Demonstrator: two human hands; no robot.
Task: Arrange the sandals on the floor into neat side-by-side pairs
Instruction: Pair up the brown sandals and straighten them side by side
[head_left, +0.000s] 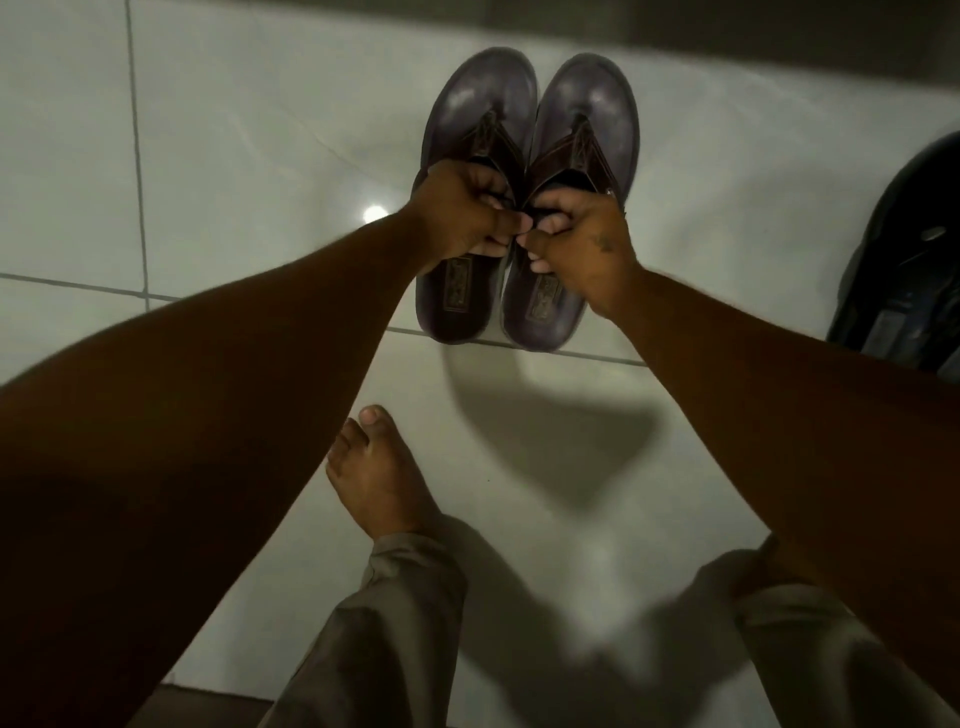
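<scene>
Two dark purple-brown thong sandals lie side by side on the white tiled floor, toes pointing away from me. My left hand (462, 213) grips the strap of the left sandal (480, 104) at its middle. The strap of the right sandal (592, 109) is held the same way by my right hand (582, 239). The two hands almost touch between the sandals. The inner edges of the sandals meet, and their heels (540, 322) sit on a tile joint.
A dark, shiny object (904, 249) sits at the right edge of the floor. My bare left foot (374, 473) and grey trouser legs (384, 634) are below the sandals. A dark wall base (727, 26) runs along the top.
</scene>
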